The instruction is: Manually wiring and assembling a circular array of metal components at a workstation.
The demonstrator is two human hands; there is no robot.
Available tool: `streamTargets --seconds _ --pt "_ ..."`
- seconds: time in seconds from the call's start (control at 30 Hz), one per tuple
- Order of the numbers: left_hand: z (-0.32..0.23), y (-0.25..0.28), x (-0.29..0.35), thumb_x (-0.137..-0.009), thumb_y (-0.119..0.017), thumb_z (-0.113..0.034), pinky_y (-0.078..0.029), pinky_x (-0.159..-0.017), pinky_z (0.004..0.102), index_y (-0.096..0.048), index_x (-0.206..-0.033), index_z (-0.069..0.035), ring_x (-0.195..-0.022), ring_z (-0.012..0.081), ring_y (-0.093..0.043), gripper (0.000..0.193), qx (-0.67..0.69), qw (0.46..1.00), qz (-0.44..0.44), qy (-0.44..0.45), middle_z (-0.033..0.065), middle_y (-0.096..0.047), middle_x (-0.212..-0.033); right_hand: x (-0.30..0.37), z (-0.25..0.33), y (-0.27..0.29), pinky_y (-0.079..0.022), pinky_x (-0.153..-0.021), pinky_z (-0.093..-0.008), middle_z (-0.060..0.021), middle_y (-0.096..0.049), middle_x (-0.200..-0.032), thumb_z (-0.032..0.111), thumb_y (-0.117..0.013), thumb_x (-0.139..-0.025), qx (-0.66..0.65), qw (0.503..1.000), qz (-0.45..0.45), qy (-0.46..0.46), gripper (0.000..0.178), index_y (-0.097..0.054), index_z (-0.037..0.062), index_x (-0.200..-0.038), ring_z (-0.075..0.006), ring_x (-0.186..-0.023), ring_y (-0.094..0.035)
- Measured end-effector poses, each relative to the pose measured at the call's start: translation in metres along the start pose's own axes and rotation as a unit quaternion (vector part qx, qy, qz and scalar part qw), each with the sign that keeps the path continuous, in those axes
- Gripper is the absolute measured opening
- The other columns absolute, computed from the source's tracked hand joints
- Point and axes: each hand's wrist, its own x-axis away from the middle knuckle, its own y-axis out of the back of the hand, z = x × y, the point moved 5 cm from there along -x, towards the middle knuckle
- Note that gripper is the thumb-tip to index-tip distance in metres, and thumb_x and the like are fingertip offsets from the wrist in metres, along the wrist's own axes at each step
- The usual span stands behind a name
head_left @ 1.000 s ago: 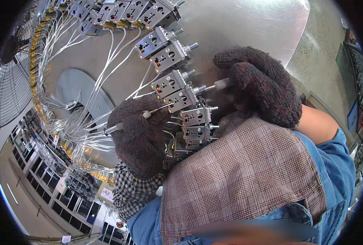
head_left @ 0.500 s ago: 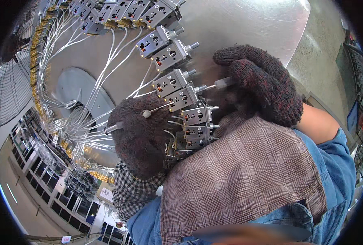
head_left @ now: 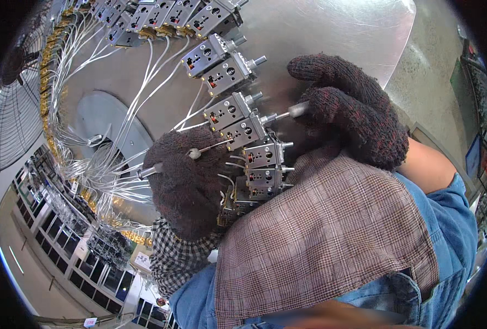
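Box (head_left: 242,134) being worked on sits mid-frame: metal, slotted face, stub shaft pointing right, one of a curved row. Left hand (head_left: 184,183), dark knit glove, is just left of it, fingers curled in; thin rod (head_left: 215,146) with a pale knob runs out of the glove, its tip at the box face. Looks gripped, finger contact hidden by the knit. Metal cylinder (head_left: 150,171) pokes out of the same glove's left side; can't tell if it's part of the rod.

Right hand (head_left: 356,112), same glove type, right of centre: lower fingers folded around driver (head_left: 298,110) with a pale sleeve, upper finger sticking out to the left. Driver's thin shank meets the box's stub shaft end-on.

More boxes (head_left: 228,77) run toward the upper left, others (head_left: 264,156) just below. White wires (head_left: 115,186) bunch at left, beside round grey plate (head_left: 90,112) on metal tabletop (head_left: 331,33). Fan guard (head_left: 10,134) at far left.
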Motion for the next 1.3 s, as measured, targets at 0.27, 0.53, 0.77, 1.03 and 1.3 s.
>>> streamTargets --seconds 0.27,0.53,0.77,1.03,1.3 --pt "0.007 -0.002 0.009 -0.076 -0.066 -0.008 -0.045 -0.064 0.0310 -0.055 -0.083 0.000 -0.074 0.0230 -0.056 0.015 0.459 0.860 0.008 0.225 0.0098 -0.056 -0.080 0.020 -0.005 0.006 -0.050 -0.079 -0.0302 -0.0123 -0.054 -0.113 0.023 -0.055 -0.086 -0.023 0.996 -0.078 0.036 0.037 -0.053 0.0007 -0.116 -0.0175 -0.092 -0.058" --pt "0.002 -0.010 0.010 -0.075 -0.065 -0.001 -0.046 -0.063 0.0306 -0.053 -0.086 0.001 -0.072 0.0249 -0.058 0.016 0.435 0.876 0.021 0.208 0.0107 -0.058 -0.080 0.050 -0.017 0.002 -0.050 -0.070 -0.0278 -0.0074 -0.061 -0.090 0.023 -0.056 -0.086 -0.101 0.986 -0.126 -0.044 0.039 -0.050 0.0046 -0.120 -0.0149 -0.078 -0.060" --pt "-0.022 -0.015 0.005 -0.077 -0.064 -0.005 -0.045 -0.064 0.0317 -0.051 -0.086 0.001 -0.074 0.0230 -0.056 0.017 -0.240 0.946 0.075 -0.204 0.0102 -0.055 -0.081 0.061 -0.026 -0.001 -0.050 -0.068 -0.0266 -0.0071 -0.061 -0.088 0.022 -0.056 -0.085 -0.117 0.984 -0.124 -0.051 0.038 -0.050 0.0046 -0.119 -0.0134 -0.077 -0.059" --pt "-0.016 -0.015 0.012 -0.077 -0.063 -0.005 -0.045 -0.062 0.0321 -0.054 -0.081 0.000 -0.072 0.0236 -0.056 0.011 -0.085 0.992 0.030 -0.087 0.0105 -0.055 -0.079 0.068 -0.030 -0.007 -0.048 -0.050 -0.0216 -0.0142 -0.055 -0.103 0.013 -0.054 -0.084 -0.024 0.984 -0.163 0.063 0.030 -0.054 0.0039 -0.112 -0.0109 -0.063 -0.058" --pt "-0.024 -0.018 0.010 -0.080 -0.059 -0.006 -0.046 -0.059 0.0301 -0.057 -0.079 0.001 -0.070 0.0216 -0.057 0.008 -0.155 0.978 0.028 -0.136 0.0106 -0.055 -0.076 0.069 -0.033 -0.010 -0.049 -0.078 -0.0291 -0.0132 -0.048 -0.120 0.017 -0.054 -0.085 0.046 0.995 -0.073 0.054 0.025 -0.056 0.0120 -0.110 -0.0223 -0.095 -0.056"
